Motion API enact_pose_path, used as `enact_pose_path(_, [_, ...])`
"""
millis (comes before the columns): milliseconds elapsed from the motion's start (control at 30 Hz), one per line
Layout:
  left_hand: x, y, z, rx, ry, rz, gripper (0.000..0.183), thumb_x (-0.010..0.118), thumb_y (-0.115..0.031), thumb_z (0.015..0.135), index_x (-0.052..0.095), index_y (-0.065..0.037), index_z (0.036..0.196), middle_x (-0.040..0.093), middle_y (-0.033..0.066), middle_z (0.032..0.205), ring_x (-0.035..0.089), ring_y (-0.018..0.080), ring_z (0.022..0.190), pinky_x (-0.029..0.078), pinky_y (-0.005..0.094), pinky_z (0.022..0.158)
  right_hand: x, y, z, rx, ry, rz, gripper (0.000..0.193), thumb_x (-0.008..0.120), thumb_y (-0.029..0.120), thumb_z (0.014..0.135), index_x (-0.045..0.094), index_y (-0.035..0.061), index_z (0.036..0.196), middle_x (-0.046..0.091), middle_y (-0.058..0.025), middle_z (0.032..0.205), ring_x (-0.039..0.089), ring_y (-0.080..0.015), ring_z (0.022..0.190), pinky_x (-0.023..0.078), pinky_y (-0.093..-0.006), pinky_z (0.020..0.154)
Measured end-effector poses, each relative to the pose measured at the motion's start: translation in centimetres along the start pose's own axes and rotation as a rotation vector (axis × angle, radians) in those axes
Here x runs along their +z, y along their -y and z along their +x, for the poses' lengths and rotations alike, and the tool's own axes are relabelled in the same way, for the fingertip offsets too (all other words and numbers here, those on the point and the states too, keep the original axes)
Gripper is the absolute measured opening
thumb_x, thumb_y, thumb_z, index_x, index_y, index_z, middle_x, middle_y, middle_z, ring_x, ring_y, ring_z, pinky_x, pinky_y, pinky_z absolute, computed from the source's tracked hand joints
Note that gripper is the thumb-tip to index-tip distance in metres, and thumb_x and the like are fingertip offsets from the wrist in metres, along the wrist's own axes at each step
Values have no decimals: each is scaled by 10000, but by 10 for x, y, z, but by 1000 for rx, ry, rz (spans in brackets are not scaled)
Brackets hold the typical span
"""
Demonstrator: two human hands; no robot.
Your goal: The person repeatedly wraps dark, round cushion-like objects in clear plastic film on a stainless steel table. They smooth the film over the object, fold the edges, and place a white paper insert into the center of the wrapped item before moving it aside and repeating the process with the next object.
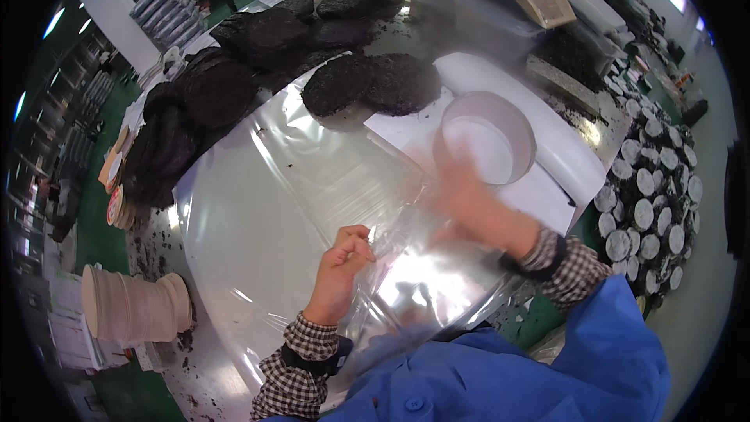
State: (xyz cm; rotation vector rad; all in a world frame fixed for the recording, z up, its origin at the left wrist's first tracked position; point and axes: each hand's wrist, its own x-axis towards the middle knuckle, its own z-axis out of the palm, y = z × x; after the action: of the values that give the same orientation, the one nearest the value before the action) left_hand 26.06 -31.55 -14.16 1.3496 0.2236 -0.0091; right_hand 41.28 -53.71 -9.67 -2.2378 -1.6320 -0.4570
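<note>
A large clear plastic sheet (266, 203) is spread over the table before me, creased and shiny with reflections. My left hand (342, 267) is closed, its fingers pinching a crumpled part of the clear plastic. Smeared by motion, my right hand (476, 203) passes over the sheet's right side, close to a pale round hoop (516, 121); its fingers cannot be made out. The hoop rests on white paper (406, 126), partly behind that hand. Beyond the sheet lie two dark, rough round cakes (402, 82), side by side and overlapping.
More dark cakes (215, 86) are heaped along the far left. A stack of beige discs (137, 305) stands at the near left. A rolled white sheet (562, 148) lies right of the hoop. Behind are a clear plastic bin (500, 23) and a scale (539, 4). Many white-topped round pieces (644, 215) fill the right.
</note>
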Motion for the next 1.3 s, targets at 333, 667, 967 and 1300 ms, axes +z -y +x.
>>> enact_pose_path(333, [-61,-2,17,-225,-186,-49,103,512,-89,966,578,-46,1032,533,23,1100,539,119,912,466,286,850,10,72,-42,-134,638,470,195,582,187,862,592,91,1032,619,-127,1205,629,-256,1056,325,-532,1104])
enact_pose_path(667, [-64,-10,23,-125,-220,100,104,532,-71,955,605,-33,892,496,53,1193,520,160,1084,392,312,1008,35,71,-38,-242,1066,410,349,578,171,845,613,143,1192,530,-69,1387,472,-252,1299,351,-535,1102])
enact_pose_path(967, [-14,-24,5,-15,269,341,167,560,-171,976,611,-29,903,477,110,1264,503,168,1124,429,317,937,-1,23,36,-190,64,-6,199,623,150,716,598,90,904,563,-43,942,529,-257,1082,368,-492,1094])
enact_pose_path(1300, [-32,-6,9,-97,56,96,76,606,-64,917,648,-13,880,522,103,1299,587,176,1043,534,296,843,-5,18,45,-375,-20,106,403,527,95,824,590,33,1217,591,-111,974,605,-295,944,416,-494,1071])
